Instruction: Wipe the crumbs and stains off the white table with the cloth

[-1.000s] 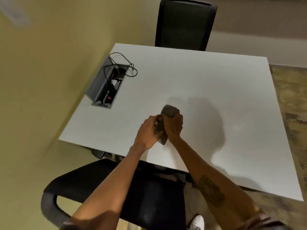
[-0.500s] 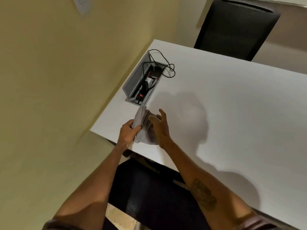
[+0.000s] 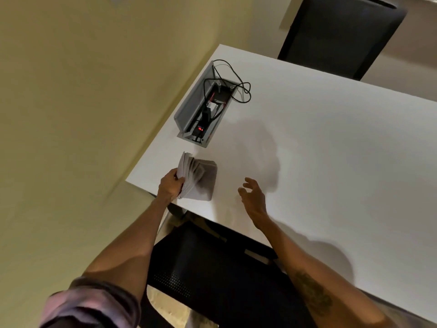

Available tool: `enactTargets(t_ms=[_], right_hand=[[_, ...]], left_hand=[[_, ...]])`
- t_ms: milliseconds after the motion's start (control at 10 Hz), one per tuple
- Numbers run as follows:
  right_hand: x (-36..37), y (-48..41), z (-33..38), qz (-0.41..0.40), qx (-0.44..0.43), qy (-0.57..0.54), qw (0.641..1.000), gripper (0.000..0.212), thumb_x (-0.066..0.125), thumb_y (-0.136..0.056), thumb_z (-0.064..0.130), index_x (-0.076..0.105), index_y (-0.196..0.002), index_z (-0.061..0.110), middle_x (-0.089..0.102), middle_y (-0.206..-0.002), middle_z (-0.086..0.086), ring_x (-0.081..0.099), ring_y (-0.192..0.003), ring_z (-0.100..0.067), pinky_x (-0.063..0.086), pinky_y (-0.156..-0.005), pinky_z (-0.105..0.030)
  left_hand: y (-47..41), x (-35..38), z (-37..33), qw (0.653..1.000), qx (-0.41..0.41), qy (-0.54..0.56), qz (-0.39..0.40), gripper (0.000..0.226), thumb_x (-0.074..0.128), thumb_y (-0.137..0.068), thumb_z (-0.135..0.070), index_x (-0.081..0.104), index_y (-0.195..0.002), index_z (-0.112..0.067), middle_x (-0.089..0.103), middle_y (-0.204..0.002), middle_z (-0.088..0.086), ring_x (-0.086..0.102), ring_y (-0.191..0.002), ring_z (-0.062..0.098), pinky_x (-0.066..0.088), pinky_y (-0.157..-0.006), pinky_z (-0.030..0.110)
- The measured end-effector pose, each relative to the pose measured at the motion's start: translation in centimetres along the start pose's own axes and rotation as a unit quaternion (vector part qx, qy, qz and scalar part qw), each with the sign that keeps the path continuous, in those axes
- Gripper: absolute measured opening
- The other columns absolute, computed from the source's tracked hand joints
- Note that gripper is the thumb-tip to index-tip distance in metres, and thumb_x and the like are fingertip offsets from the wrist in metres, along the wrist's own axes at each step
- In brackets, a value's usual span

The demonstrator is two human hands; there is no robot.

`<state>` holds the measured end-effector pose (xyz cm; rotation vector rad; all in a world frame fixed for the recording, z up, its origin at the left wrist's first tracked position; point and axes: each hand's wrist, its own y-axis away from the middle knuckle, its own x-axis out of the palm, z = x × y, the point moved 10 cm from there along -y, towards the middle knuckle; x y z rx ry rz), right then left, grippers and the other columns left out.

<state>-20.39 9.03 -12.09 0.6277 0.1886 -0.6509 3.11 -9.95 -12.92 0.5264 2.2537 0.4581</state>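
Note:
A folded grey cloth (image 3: pixel 201 178) lies near the white table's (image 3: pixel 331 150) front left corner. My left hand (image 3: pixel 170 187) grips the cloth's left edge, which stands lifted off the surface. Over the table, a little to the right of the cloth, my right hand (image 3: pixel 254 197) hovers with its fingers spread and holds nothing. No crumbs or stains are plain to see on the table.
An open grey cable box (image 3: pixel 201 110) with plugs and a looping black cord (image 3: pixel 236 84) is set into the table just beyond the cloth. One black chair (image 3: pixel 340 34) stands at the far side, another (image 3: pixel 212 275) under the near edge. A yellow wall (image 3: pixel 82 102) is on the left.
Both hands held the bunched cloth together before. Now my right hand has let go and moved right, while the cloth lies on the table held only by my left hand. The view shifted left.

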Motion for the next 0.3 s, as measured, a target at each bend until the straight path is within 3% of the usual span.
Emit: enactTargets(t_ms=[100,200,300], right_hand=[[-1.1,0.4,0.6,0.000,-0.018,0.058,0.998,0.045,0.056,-0.095,0.020,0.049,-0.140,0.020,0.058,-0.137,-0.005,0.062,-0.112,-0.023,0.050,-0.102,-0.045],[-2.2,1.4,1.7,0.003,-0.039,0.122,0.992,0.046,0.054,-0.096,0.020,0.047,-0.142,0.018,0.056,-0.139,-0.007,0.060,-0.117,-0.024,0.047,-0.103,-0.039],[-3.5,1.9,2.2,-0.003,-0.046,0.172,0.984,0.046,0.052,-0.097,0.022,0.045,-0.143,0.016,0.052,-0.144,-0.010,0.050,-0.131,-0.029,0.041,-0.110,-0.041]], left_hand=[[0.6,-0.8,-1.0,0.996,-0.009,-0.067,-0.052,0.030,0.046,-0.102,-0.012,0.055,-0.129,0.000,0.062,-0.130,0.023,0.059,-0.118,0.042,0.046,-0.092,0.042],[2.6,-1.7,-3.4,0.982,0.004,-0.159,-0.102,0.042,0.043,-0.101,-0.012,0.047,-0.142,-0.005,0.055,-0.141,0.021,0.053,-0.126,0.043,0.045,-0.104,0.053],[4.8,-0.5,-6.8,0.968,0.074,-0.208,-0.120,0.046,0.044,-0.102,-0.012,0.046,-0.147,-0.004,0.050,-0.150,0.019,0.047,-0.136,0.039,0.040,-0.112,0.050]])
